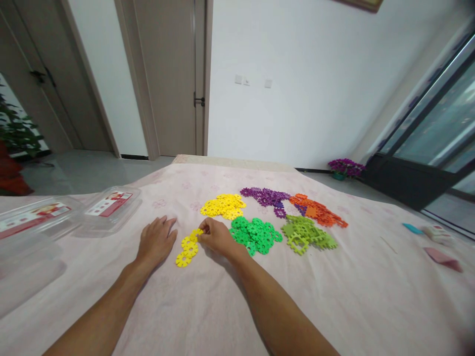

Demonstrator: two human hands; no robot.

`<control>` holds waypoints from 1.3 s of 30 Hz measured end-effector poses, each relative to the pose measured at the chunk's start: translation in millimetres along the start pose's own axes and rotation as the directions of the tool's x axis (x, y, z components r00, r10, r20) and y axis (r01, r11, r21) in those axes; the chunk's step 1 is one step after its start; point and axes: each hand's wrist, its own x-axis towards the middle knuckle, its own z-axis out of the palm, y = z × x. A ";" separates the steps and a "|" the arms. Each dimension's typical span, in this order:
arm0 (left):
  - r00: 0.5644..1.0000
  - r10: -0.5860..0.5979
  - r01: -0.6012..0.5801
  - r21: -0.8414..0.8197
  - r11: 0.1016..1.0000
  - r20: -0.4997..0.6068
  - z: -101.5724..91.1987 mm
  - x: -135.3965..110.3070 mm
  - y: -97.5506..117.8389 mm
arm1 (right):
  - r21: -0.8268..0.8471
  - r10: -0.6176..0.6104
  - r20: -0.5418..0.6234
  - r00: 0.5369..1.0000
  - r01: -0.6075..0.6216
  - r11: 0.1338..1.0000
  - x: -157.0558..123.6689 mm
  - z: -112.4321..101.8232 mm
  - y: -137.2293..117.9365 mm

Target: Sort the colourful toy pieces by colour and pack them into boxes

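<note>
A short row of yellow notched plastic discs (190, 247) lies on the pink cloth between my hands, the pieces overlapping. My right hand (216, 234) pinches the yellow disc (196, 234) at the row's far end. Left of the row, my left hand (158, 239) rests flat on the cloth with its fingers apart and holds nothing. Beyond my right hand lies a pile of yellow discs (223, 205). Just right of that hand is a heap of green discs (255, 235).
Purple pieces (265, 196), orange pieces (319, 211) and light green square pieces (308, 233) lie farther right. Clear plastic containers with red labels (111, 210) stand at the left. A pink cloth piece (443, 259) and a blue item (412, 228) lie at the right.
</note>
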 end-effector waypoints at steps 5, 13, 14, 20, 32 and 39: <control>1.000 0.003 -0.003 0.003 1.000 0.013 -1.1 0.1 0.8 | 0.124 0.167 -0.232 0.958 -0.141 0.982 13.7 -9.1 7.8; 1.000 -0.001 0.001 0.020 1.000 0.022 -2.5 0.2 2.4 | 0.193 0.156 -0.465 0.871 -0.073 0.979 18.5 -20.3 23.8; 1.000 0.000 0.000 0.017 1.000 0.018 -2.4 0.2 2.5 | 0.189 0.130 -0.416 0.900 -0.054 0.981 16.9 -16.3 21.7; 1.000 0.010 -0.010 0.030 1.000 0.006 -4.8 -0.6 4.0 | 0.128 -0.058 -0.071 0.996 0.066 0.990 2.9 4.4 3.3; 1.000 0.008 -0.008 0.035 0.999 0.011 -6.4 -1.3 5.3 | -0.084 -0.075 0.116 0.990 0.085 0.993 -6.6 -0.8 -11.8; 1.000 0.004 -0.005 0.021 1.000 0.019 -3.6 -0.4 3.3 | 0.200 -0.008 -0.099 0.995 0.028 0.979 5.2 5.8 0.6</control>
